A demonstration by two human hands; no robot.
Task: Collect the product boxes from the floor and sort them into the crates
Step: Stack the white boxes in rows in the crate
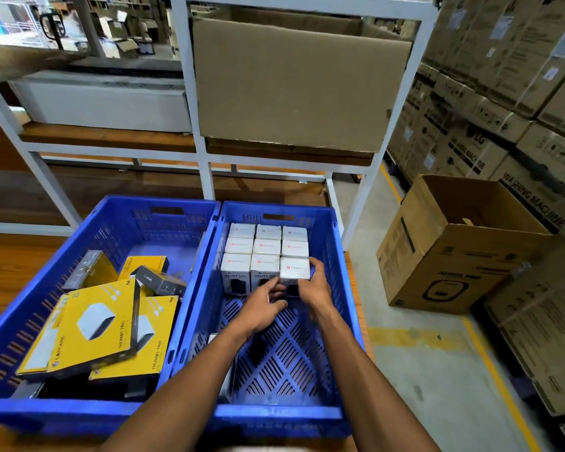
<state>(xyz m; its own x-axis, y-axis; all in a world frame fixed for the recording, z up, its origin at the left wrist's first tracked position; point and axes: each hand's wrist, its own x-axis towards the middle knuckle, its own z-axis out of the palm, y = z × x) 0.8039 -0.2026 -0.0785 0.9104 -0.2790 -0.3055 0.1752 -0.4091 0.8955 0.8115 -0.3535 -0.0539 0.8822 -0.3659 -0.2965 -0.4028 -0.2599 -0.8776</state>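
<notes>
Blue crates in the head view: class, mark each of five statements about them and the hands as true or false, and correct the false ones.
1. The white boxes stand in neat rows in the right crate. True.
2. The yellow boxes lie in the same crate as the white ones. False: they lie jumbled in the left crate.
3. The right hand grips the white box at the right end of the near row. True.
4. The left hand rests on the yellow boxes. False: it reaches into the right crate, beside the right hand.
5. The open cardboard carton sits on the shelf. False: it stands on the floor, right of the crates.
</notes>
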